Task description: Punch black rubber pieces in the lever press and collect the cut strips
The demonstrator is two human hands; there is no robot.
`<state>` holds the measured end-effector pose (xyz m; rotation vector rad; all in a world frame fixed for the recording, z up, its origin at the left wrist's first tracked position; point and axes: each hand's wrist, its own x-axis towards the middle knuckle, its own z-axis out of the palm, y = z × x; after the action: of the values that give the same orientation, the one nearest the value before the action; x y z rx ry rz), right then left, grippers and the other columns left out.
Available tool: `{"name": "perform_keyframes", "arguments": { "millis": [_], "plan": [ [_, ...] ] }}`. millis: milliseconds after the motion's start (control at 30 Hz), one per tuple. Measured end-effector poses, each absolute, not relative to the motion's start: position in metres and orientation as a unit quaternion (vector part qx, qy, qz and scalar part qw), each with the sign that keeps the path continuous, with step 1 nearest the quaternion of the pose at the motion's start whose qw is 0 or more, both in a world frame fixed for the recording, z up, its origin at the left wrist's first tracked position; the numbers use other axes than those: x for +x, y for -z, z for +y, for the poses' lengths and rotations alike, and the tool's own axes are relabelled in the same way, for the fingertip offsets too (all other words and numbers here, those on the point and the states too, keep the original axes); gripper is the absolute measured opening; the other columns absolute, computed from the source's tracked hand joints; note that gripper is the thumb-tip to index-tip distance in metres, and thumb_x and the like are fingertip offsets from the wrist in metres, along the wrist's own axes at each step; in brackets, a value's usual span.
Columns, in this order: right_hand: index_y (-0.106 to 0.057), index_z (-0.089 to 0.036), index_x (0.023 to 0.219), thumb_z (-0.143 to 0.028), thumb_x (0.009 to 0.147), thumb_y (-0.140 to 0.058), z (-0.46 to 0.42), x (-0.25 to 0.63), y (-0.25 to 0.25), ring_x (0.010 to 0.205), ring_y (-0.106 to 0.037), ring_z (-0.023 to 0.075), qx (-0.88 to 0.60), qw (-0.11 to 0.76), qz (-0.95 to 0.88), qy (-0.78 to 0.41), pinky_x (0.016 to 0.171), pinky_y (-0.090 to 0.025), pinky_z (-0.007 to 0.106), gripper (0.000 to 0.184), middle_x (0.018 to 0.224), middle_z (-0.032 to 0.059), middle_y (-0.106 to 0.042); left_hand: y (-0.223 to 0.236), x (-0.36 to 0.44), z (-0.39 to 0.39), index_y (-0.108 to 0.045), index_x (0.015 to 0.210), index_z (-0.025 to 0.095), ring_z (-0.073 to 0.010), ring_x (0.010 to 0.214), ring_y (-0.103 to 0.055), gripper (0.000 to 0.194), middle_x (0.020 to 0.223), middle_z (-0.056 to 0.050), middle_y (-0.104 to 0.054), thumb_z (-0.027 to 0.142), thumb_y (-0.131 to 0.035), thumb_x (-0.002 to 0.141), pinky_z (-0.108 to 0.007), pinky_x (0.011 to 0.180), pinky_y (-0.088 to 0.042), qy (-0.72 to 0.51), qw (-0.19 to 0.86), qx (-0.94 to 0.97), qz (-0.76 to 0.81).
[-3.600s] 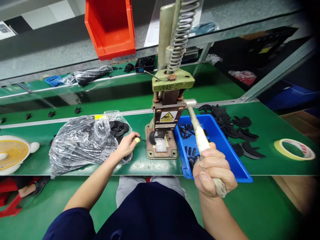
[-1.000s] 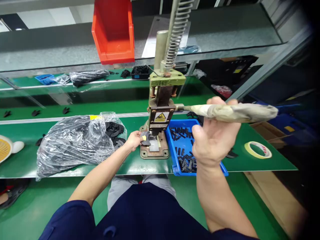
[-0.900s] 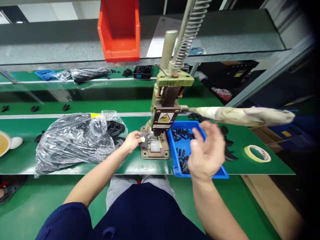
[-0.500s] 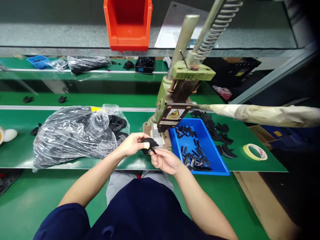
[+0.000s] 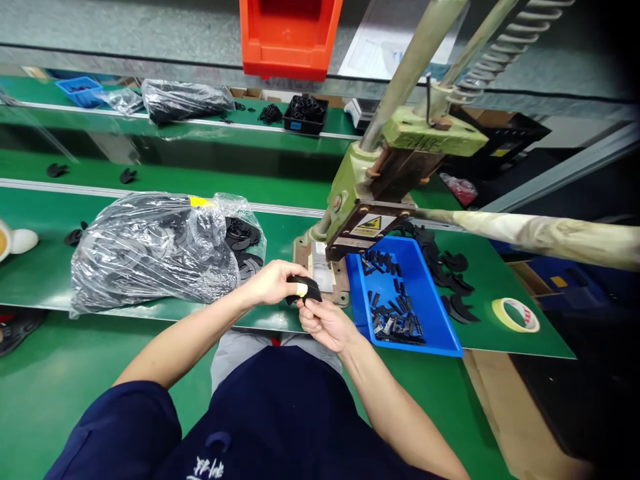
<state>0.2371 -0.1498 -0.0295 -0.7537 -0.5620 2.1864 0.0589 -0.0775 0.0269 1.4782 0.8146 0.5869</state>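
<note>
Between my two hands is a curved black plastic part [image 5: 311, 288], held just in front of the hand press. My left hand [image 5: 278, 283], with yellow tape round the thumb, is closed on its upper left side. From below, my right hand [image 5: 328, 323] pinches the part's lower right edge. Behind them stands the green hand press [image 5: 370, 173], its head raised over a pale block [image 5: 323, 272] on the base plate. Its wrapped lever [image 5: 540, 233] points right, and no hand is on it. Fingers hide some of the black part.
A blue tray [image 5: 440, 320] of small black pieces sits right of the press, with curved black parts [image 5: 455, 283] and a tape roll [image 5: 517, 315] beyond. A clear bag of black parts [image 5: 155, 257] lies left. A red bin [image 5: 290, 60] overhangs from the shelf.
My right hand has let go of the press lever and come down to the black part. My left hand has drawn that part off the press base toward me. The view has shifted.
</note>
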Motion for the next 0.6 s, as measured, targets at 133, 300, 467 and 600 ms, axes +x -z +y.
{"name": "perform_keyframes", "arguments": {
  "millis": [133, 300, 467, 600],
  "plan": [
    [-0.06, -0.017, 0.087, -0.039, 0.083, -0.069, -0.146, 0.239, 0.024, 0.048, -0.018, 0.0039, -0.306, 0.381, -0.249, -0.836, 0.039, -0.018, 0.017, 0.024, 0.06, -0.009, -0.031, -0.023, 0.058, -0.078, -0.07, 0.099, 0.013, -0.0147, 0.077, -0.064, 0.032, 0.092, -0.006, -0.071, 0.03, -0.076, 0.074, -0.024, 0.071, -0.05, -0.302, 0.651, 0.601, 0.353],
    [-0.063, -0.016, 0.094, -0.053, 0.079, -0.07, -0.145, 0.244, 0.017, 0.048, -0.036, 0.004, -0.384, 0.385, -0.32, -0.776, 0.043, -0.029, 0.019, 0.04, 0.062, -0.0052, -0.047, -0.024, 0.047, -0.089, -0.068, 0.088, 0.015, -0.0146, 0.073, -0.062, 0.015, 0.081, -0.004, -0.068, 0.03, -0.065, 0.087, -0.026, 0.069, -0.051, -0.332, 0.48, 0.729, 0.357],
    [-0.062, -0.019, 0.106, -0.061, 0.076, -0.068, -0.152, 0.287, 0.003, 0.06, -0.057, 0.0123, -0.536, 0.385, -0.403, -0.634, 0.055, -0.045, 0.029, 0.053, 0.082, 0.0044, -0.066, -0.022, 0.025, -0.095, -0.069, 0.103, 0.019, -0.0178, 0.091, -0.066, 0.022, 0.096, -0.01, -0.071, 0.017, -0.049, 0.096, -0.032, 0.081, -0.055, -0.393, 0.119, 0.873, 0.265],
    [-0.061, -0.02, 0.108, -0.066, 0.077, -0.059, -0.139, 0.354, 0.0, 0.073, -0.062, 0.0183, -0.669, 0.343, -0.465, -0.468, 0.07, -0.051, 0.037, 0.055, 0.09, 0.0077, -0.068, -0.015, 0.013, -0.088, -0.068, 0.107, 0.02, -0.0179, 0.094, -0.067, 0.022, 0.097, -0.009, -0.071, 0.013, -0.05, 0.095, -0.031, 0.081, -0.057, -0.39, 0.032, 0.891, 0.231]
  ]
}}
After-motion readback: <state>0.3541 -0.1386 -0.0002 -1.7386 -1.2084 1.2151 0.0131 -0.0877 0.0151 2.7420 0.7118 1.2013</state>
